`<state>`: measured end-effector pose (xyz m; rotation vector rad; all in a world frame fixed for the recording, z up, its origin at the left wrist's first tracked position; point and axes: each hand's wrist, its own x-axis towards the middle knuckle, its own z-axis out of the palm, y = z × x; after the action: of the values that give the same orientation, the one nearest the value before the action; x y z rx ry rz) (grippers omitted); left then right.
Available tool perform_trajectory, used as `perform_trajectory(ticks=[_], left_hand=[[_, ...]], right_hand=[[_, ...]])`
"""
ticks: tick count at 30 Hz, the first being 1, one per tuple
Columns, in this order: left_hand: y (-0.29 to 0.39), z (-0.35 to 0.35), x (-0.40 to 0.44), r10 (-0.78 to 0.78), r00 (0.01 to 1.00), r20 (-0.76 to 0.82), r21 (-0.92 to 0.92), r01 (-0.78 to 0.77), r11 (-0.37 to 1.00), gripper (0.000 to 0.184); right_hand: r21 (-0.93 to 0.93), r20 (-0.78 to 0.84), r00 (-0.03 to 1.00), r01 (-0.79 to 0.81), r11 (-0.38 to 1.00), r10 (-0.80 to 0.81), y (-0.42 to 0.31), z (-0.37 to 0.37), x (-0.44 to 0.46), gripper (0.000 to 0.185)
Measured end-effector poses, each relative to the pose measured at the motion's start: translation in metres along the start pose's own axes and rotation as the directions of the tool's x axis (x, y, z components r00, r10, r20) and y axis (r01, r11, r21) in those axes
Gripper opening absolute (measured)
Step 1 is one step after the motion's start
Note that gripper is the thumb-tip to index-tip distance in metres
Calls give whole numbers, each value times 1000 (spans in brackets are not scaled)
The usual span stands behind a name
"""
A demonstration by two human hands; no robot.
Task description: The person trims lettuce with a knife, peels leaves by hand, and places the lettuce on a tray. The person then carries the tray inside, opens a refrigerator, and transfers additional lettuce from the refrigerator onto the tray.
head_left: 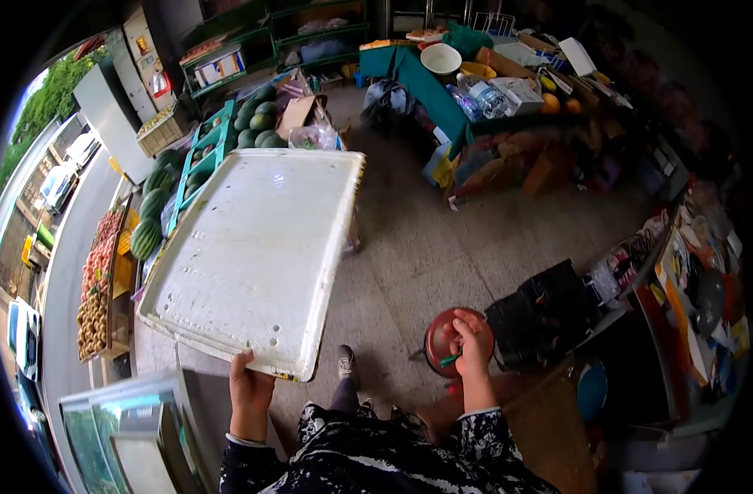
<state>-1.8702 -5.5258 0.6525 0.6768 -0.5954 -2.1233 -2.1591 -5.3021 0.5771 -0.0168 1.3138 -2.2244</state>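
Note:
My left hand (250, 397) grips the near edge of a large white foam box lid (249, 247), thumb on top and fingers underneath. The lid is held out in front of me, tilted, with its raised rim facing up and small dents and dark specks on its surface. My right hand (470, 344) is closed around a small thin green object (450, 361); most of it is hidden in the fingers, so I cannot tell its kind. Below that hand stands a round red stool (439, 329).
Watermelons (148, 235) and crates of fruit (105, 280) line the left side. A green-covered table (430, 90) with bottles and boxes stands at the back. A black crate-like object (545, 317) lies on the right, near a cluttered shelf (698, 305). A glass case (105, 428) is at lower left.

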Motion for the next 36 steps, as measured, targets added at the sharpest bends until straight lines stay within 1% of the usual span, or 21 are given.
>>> perform_trajectory(ticks=[1, 3, 4, 6, 7, 9, 12, 14, 16, 18, 20, 21, 22, 24, 27, 28, 30, 32, 33, 35, 36], left_hand=[[-1, 4, 29, -3, 1000, 9, -32, 3, 999, 54], [2, 16, 94, 10, 999, 49, -69, -6, 998, 53], [5, 28, 124, -2, 998, 64, -77, 7, 997, 53], [8, 58, 181, -22, 994, 106, -129, 36, 991, 54], [9, 67, 212, -45, 993, 109, -137, 60, 989, 53], [7, 94, 263, -71, 991, 117, -199, 94, 976, 52], [-4, 132, 345, -76, 988, 134, -231, 106, 967, 51], [-20, 153, 396, -68, 987, 148, -260, 105, 960, 51], [-38, 175, 436, -44, 991, 123, -271, 76, 959, 52], [-57, 200, 480, -13, 994, 106, -267, 41, 963, 51], [-78, 228, 524, 18, 996, 84, -269, 5, 963, 51], [-87, 242, 546, 44, 996, 81, -276, -20, 961, 50], [-94, 253, 564, 67, 995, 76, -276, -44, 960, 50], [-106, 275, 605, 82, 995, 61, -311, -59, 949, 49], [-111, 313, 642, 114, 993, -22, -360, -115, 926, 50], [-109, 326, 654, 145, 987, -72, -370, -162, 915, 50], [-109, 334, 673, 150, 986, -75, -402, -167, 900, 51], [-117, 345, 704, 218, 964, -152, -339, -258, 905, 51], [-116, 349, 722, 241, 955, -172, -342, -288, 895, 51], [-118, 345, 768, 288, 938, -193, -309, -337, 889, 50], [-114, 345, 787, 334, 920, -205, -278, -382, 881, 49]], right_hand=[[-2, 0, 1000, 16, 1000, -16, 4, 0, 19, 22], [-120, -153, 982, -127, 985, 108, 10, 6, 55, 19], [-124, -164, 982, -111, 986, 90, 10, 14, 70, 19], [6, -369, 873, -342, 940, 320, 4, 26, 98, 17], [-4, -388, 868, -339, 941, 311, 1, 25, 110, 17], [44, -321, 869, -384, 922, 377, -7, 21, 136, 16], [-12, -455, 852, -297, 955, 259, -17, 17, 186, 16], [18, -492, 827, -304, 953, 273, -25, 15, 235, 21], [197, -533, 774, -280, 940, 342, -41, 17, 282, 26], [137, -547, 765, -318, 938, 340, -63, 24, 347, 29], [-173, -411, 854, -415, 893, 317, -88, 21, 423, 32], [-264, -366, 860, -463, 846, 357, -102, 23, 466, 36], [-273, -362, 858, -470, 839, 363, -118, 38, 498, 36], [-489, -149, 943, -333, 806, 299, -148, 86, 573, 42], [-604, -33, 950, -267, 751, 311, -170, 160, 675, 39], [-612, 34, 943, -241, 753, 330, -173, 186, 705, 35], [-565, 167, 872, -299, 769, 461, -175, 236, 756, 28], [-581, 285, 789, -309, 753, 544, -171, 286, 801, 27], [-582, 290, 786, -307, 753, 545, -168, 314, 820, 27], [-717, 370, 707, -195, 669, 602, -157, 356, 858, 29], [-716, 372, 710, -190, 672, 598, -158, 371, 877, 29]])
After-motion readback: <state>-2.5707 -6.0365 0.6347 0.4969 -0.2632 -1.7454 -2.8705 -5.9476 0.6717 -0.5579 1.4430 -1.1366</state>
